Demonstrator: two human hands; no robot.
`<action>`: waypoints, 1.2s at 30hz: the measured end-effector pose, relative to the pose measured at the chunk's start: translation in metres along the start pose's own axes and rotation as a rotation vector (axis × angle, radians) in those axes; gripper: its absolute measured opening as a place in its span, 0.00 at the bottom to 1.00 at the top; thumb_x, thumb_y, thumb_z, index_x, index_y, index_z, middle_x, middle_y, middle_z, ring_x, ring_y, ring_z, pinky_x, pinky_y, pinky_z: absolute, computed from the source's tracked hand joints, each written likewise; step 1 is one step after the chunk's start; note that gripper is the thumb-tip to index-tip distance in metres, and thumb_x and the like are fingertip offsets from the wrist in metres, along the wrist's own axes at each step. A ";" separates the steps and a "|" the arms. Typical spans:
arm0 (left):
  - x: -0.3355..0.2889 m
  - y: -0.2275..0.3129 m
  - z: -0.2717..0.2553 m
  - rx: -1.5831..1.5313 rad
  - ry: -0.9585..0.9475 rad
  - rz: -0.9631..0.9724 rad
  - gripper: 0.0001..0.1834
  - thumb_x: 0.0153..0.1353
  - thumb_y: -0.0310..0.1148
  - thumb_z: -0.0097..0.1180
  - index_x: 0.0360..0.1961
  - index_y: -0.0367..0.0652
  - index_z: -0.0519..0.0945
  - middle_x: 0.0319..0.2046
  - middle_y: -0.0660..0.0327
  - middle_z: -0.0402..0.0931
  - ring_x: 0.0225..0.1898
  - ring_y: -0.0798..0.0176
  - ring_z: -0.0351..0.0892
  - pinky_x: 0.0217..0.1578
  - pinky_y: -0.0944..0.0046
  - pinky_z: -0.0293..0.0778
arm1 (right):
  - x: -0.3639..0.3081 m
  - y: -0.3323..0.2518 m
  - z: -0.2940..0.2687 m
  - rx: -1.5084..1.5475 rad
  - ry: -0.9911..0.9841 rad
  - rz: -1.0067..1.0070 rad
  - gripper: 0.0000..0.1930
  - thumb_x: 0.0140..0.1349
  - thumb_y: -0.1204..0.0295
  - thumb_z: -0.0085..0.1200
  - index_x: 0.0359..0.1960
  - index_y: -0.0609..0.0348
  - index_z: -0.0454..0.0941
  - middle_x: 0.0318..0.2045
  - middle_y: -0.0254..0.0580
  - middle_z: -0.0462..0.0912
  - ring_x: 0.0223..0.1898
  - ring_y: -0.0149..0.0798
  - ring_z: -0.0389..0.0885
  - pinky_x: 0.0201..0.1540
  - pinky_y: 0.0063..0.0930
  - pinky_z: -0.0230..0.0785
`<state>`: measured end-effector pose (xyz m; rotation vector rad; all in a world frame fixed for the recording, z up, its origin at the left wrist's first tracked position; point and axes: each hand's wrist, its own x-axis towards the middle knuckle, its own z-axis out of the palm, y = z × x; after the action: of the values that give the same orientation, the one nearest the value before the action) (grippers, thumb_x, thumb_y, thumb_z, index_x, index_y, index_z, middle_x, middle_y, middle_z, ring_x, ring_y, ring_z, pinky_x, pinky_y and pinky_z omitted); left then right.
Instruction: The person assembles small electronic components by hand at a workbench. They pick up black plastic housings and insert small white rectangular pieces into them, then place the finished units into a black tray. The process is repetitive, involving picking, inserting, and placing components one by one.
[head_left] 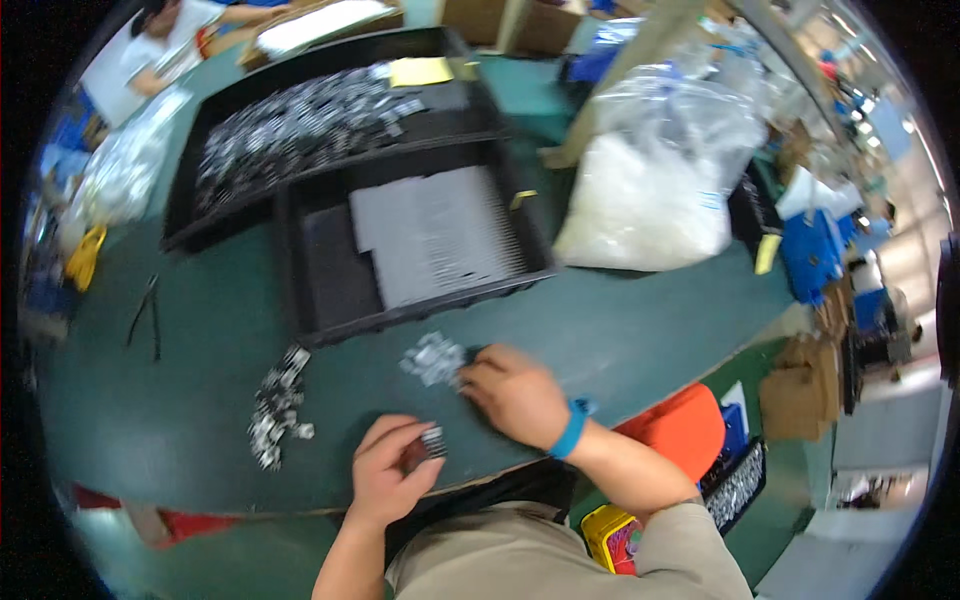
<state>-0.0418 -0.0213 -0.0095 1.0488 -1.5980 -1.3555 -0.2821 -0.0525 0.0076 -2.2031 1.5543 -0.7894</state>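
Note:
My left hand [385,472] is near the front edge of the green table, its thumb and fingers closed round a small stack of dark pieces with light edges [433,442]. Ahead and to the right, my right hand [515,393], with a blue band at the wrist, reaches to a loose pile of small pale pieces [433,359]. Its fingertips are bent together at the pile's right edge, and what they pinch, if anything, is hidden. Left of both hands lies a scattered heap of small black and silver pieces [277,410].
Beyond the hands stands a black tray [290,265] with light grey pieces in rows; behind it another black tray [440,110] holds many small dark parts. A bag of white material [645,200] stands right, tweezers [148,318] lie left. An orange stool [685,430] is below the table.

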 end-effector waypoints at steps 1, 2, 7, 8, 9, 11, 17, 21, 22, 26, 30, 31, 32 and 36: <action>-0.001 -0.003 0.001 -0.012 -0.002 0.021 0.22 0.51 0.22 0.69 0.49 0.34 0.83 0.46 0.58 0.75 0.35 0.70 0.76 0.33 0.71 0.73 | 0.004 -0.001 -0.002 0.005 0.010 -0.029 0.10 0.53 0.72 0.66 0.37 0.58 0.81 0.34 0.47 0.78 0.38 0.54 0.80 0.41 0.46 0.74; -0.002 -0.002 -0.001 -0.015 0.008 0.024 0.22 0.51 0.22 0.69 0.49 0.34 0.83 0.45 0.58 0.75 0.34 0.71 0.76 0.33 0.71 0.73 | 0.007 -0.003 0.000 0.025 -0.006 -0.031 0.10 0.53 0.73 0.66 0.36 0.59 0.81 0.35 0.47 0.79 0.38 0.54 0.80 0.41 0.45 0.74; -0.002 0.005 0.000 -0.017 0.006 0.102 0.22 0.51 0.22 0.70 0.49 0.36 0.83 0.44 0.60 0.76 0.33 0.71 0.75 0.31 0.71 0.72 | 0.006 -0.003 -0.008 0.106 -0.120 0.039 0.09 0.53 0.77 0.67 0.35 0.59 0.80 0.35 0.48 0.79 0.38 0.55 0.80 0.41 0.44 0.73; -0.003 0.005 0.001 -0.036 0.020 0.085 0.22 0.51 0.23 0.70 0.49 0.36 0.83 0.43 0.60 0.76 0.33 0.71 0.75 0.31 0.71 0.72 | 0.006 -0.003 -0.008 0.146 -0.121 0.033 0.09 0.54 0.78 0.67 0.35 0.60 0.79 0.35 0.49 0.79 0.38 0.54 0.79 0.41 0.42 0.73; -0.003 0.004 0.002 -0.043 0.018 0.084 0.22 0.51 0.23 0.70 0.49 0.36 0.83 0.43 0.60 0.76 0.33 0.71 0.75 0.31 0.71 0.72 | 0.007 -0.003 -0.011 0.203 -0.130 0.052 0.09 0.55 0.78 0.66 0.35 0.60 0.79 0.35 0.49 0.79 0.38 0.53 0.79 0.41 0.41 0.73; -0.002 0.004 0.002 -0.055 0.010 0.084 0.22 0.51 0.23 0.70 0.49 0.36 0.83 0.43 0.60 0.76 0.33 0.71 0.75 0.32 0.71 0.72 | 0.007 -0.003 -0.018 0.316 -0.143 0.094 0.08 0.56 0.78 0.66 0.34 0.61 0.78 0.35 0.49 0.79 0.37 0.52 0.79 0.41 0.39 0.73; 0.000 0.006 0.003 -0.072 0.011 0.073 0.22 0.51 0.24 0.70 0.50 0.37 0.83 0.43 0.60 0.76 0.34 0.70 0.75 0.32 0.71 0.72 | -0.004 0.000 -0.022 0.669 -0.136 0.168 0.09 0.59 0.81 0.65 0.36 0.61 0.76 0.36 0.41 0.80 0.38 0.35 0.79 0.41 0.28 0.71; 0.001 0.003 0.002 -0.063 0.002 0.085 0.23 0.50 0.24 0.71 0.50 0.38 0.83 0.44 0.60 0.77 0.33 0.70 0.75 0.31 0.70 0.71 | -0.004 -0.016 -0.023 0.754 -0.139 0.113 0.08 0.58 0.82 0.64 0.35 0.61 0.76 0.35 0.42 0.81 0.36 0.37 0.80 0.39 0.29 0.72; 0.001 0.003 0.003 -0.063 0.003 0.084 0.23 0.50 0.25 0.72 0.50 0.38 0.83 0.44 0.60 0.77 0.33 0.70 0.74 0.31 0.70 0.71 | -0.003 -0.022 -0.025 0.680 -0.158 0.074 0.08 0.58 0.82 0.64 0.35 0.61 0.77 0.34 0.42 0.81 0.34 0.38 0.80 0.38 0.30 0.72; -0.001 0.004 0.003 -0.063 -0.009 0.053 0.24 0.49 0.25 0.72 0.50 0.38 0.83 0.44 0.60 0.77 0.33 0.70 0.75 0.31 0.70 0.72 | 0.004 -0.044 -0.036 0.482 -0.222 -0.008 0.07 0.57 0.82 0.63 0.35 0.61 0.77 0.31 0.45 0.80 0.31 0.45 0.80 0.35 0.33 0.73; 0.000 0.006 0.002 -0.026 -0.011 0.072 0.24 0.49 0.24 0.72 0.50 0.38 0.83 0.44 0.60 0.76 0.33 0.70 0.75 0.32 0.69 0.72 | 0.006 -0.052 -0.036 0.441 -0.267 -0.050 0.08 0.55 0.83 0.62 0.35 0.61 0.77 0.30 0.46 0.79 0.31 0.48 0.80 0.34 0.35 0.73; 0.000 0.006 0.003 -0.024 -0.011 0.075 0.24 0.49 0.24 0.72 0.51 0.38 0.83 0.44 0.60 0.76 0.33 0.70 0.75 0.32 0.69 0.72 | 0.005 -0.052 -0.035 0.431 -0.272 -0.050 0.08 0.55 0.83 0.62 0.35 0.61 0.77 0.30 0.46 0.79 0.31 0.48 0.81 0.35 0.35 0.74; -0.001 0.006 0.003 -0.021 -0.011 0.077 0.24 0.49 0.24 0.72 0.51 0.38 0.83 0.44 0.60 0.76 0.33 0.70 0.75 0.32 0.69 0.72 | 0.005 -0.053 -0.035 0.421 -0.278 -0.050 0.08 0.55 0.83 0.61 0.35 0.61 0.77 0.30 0.46 0.79 0.31 0.48 0.81 0.35 0.36 0.74; 0.000 0.005 0.003 -0.016 -0.021 0.073 0.25 0.49 0.25 0.72 0.51 0.38 0.83 0.44 0.60 0.76 0.33 0.69 0.75 0.31 0.69 0.72 | 0.007 -0.056 -0.035 0.366 -0.308 -0.073 0.08 0.54 0.83 0.61 0.35 0.61 0.77 0.31 0.47 0.79 0.32 0.49 0.81 0.35 0.37 0.74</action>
<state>-0.0452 -0.0199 -0.0045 0.9608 -1.6226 -1.3316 -0.2595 -0.0379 0.0683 -2.0056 1.0919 -0.6555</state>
